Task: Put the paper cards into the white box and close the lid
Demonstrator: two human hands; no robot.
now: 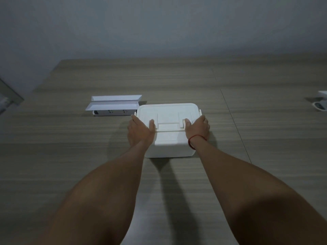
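A white box [169, 144] stands on the wooden table in the middle of the view, with its lid [168, 112] lying flat on top. My left hand [139, 129] grips the box's left side, thumb pressed on the lid's near edge. My right hand [197, 129] grips the right side in the same way, a red string around its wrist. White side latches stick up at both ends of the lid. No paper cards are visible; the inside of the box is hidden.
A long white carton [115, 105] with its flap open lies just left of the box, with a white power strip [110, 112] in front of it. A white object [321, 103] sits at the table's right edge. A grey wall stands behind the table [70, 156].
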